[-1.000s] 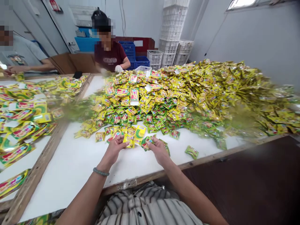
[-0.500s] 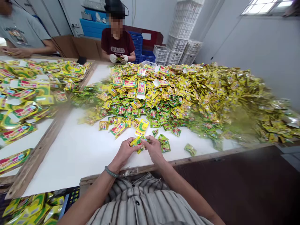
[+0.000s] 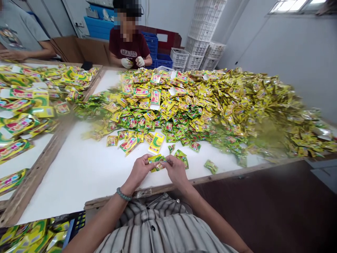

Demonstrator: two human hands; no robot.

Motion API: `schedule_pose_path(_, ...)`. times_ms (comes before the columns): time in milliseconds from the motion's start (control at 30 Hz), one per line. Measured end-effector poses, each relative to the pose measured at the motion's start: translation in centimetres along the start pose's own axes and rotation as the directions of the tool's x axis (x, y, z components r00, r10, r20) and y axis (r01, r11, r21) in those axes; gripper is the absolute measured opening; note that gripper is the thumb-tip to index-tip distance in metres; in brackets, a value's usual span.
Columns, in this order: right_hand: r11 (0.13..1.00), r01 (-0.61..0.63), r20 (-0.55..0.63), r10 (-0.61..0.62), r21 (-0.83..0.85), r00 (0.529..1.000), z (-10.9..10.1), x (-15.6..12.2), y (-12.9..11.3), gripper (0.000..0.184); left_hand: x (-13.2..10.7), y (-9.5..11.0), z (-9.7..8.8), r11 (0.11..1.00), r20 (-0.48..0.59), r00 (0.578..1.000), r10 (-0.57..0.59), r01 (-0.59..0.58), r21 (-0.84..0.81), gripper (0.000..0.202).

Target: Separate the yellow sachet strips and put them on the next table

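Small yellow-and-green candy packets (image 3: 156, 160) are pinched between my two hands, close to the table's front edge. My left hand (image 3: 139, 171) is closed on their left side, and my right hand (image 3: 177, 173) grips the right side. Fingers partly cover the packets, so how many there are cannot be told. Just beyond my hands lies a yellow box (image 3: 157, 142) with a green curved band. Green packets (image 3: 181, 156) rest beside my right hand, and one loose packet (image 3: 211, 166) lies farther right. A printed yellow carton (image 3: 129, 144) is left of the yellow box.
A large heap of packets (image 3: 237, 105) covers the far and right side of the white table (image 3: 71, 168). Flat cartons (image 3: 18, 123) lie beyond a wooden rail (image 3: 39, 168) at left. A blue crate (image 3: 75, 226) stands below left. Two people sit across; crates (image 3: 195, 49) are stacked behind.
The packets between my hands now lie flatter and more level. My hands stay nearly in place while the view shifts slightly. The gloved hands of the person opposite have moved apart.
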State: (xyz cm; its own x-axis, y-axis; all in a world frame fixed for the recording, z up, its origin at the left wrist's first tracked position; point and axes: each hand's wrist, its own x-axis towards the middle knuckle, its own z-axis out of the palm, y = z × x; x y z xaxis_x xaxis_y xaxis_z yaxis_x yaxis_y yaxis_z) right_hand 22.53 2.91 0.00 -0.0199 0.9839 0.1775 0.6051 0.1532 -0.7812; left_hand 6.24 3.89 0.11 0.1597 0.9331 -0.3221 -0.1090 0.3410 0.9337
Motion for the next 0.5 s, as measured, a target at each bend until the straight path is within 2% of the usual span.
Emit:
schedule_pose_path(67, 0.999, 0.001, 0.001, -0.001, -0.037, 1.000, -0.3, 0.0, -0.1, 0.025, 0.0, -0.2, 0.1, 1.000, -0.004, 1.000, 0.024, -0.024, 0.002, 0.041)
schedule_pose_path(233, 0.978, 0.183, 0.035, -0.180, -0.096, 0.983, -0.6, -0.6, -0.7, 0.016, 0.0, -0.4, -0.1, 0.993, -0.061, 0.993, 0.098, -0.094, 0.066, 0.035)
schedule_pose_path(333, 0.988, 0.112, 0.039, -0.109, -0.103, 0.993, -0.2, -0.7, -0.7, 0.020, -0.1, -0.2, 0.1, 0.992, -0.080, 0.991, 0.103, -0.096, 0.083, 0.034)
schedule_pose_path(500, 0.997, -0.011, -0.053, 0.006, -0.076, 0.999, 1.2, -0.3, -0.5, 0.019, -0.6, 0.3, 0.8, 0.996, -0.017, 0.999, 0.027, -0.029, -0.085, 0.038)
